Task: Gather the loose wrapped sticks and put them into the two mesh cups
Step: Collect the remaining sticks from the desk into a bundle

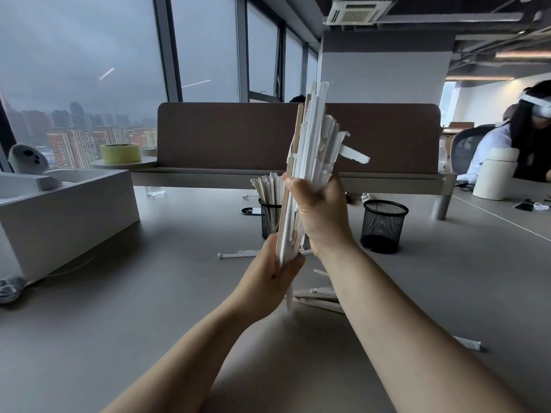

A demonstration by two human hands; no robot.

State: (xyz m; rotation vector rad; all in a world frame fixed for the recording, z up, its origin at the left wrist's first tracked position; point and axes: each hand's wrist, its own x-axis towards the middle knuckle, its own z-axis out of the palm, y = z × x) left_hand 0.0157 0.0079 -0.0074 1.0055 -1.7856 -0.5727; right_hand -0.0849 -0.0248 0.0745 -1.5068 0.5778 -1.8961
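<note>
White paper-wrapped sticks, some showing bare pale wood, form a thick bundle (310,138) held upright in the air by a person's two bare hands, up and to the left of the empty mesh cup (383,226) and nearer the camera. The left hand (275,271) grips the bundle's lower end, with its fingers curled round it. The right hand (320,214) wraps the middle, thumb and fingers closed tight on the sticks. The top of the bundle is ragged, with uneven ends and one torn wrapper sticking out towards the empty cup's side. To the left of the empty mesh cup, partly hidden behind the bundle, stands a second mesh cup (269,219), already crowded with sticks. Both cups sit on a grey table (149,293). A few loose sticks (320,296) lie on it, nearer the person than the empty cup, and a single stick (238,255) lies to its left. The step in hand appears to be squaring up the bundle before loading it. It would go best if the lower ends were tapped level and the stray wrapper tucked in. The bundle could then be lowered straight down into the empty cup, with the grip loosened only once the ends are below the rim. The light cup could tip if the sticks go in at a slant.
</note>
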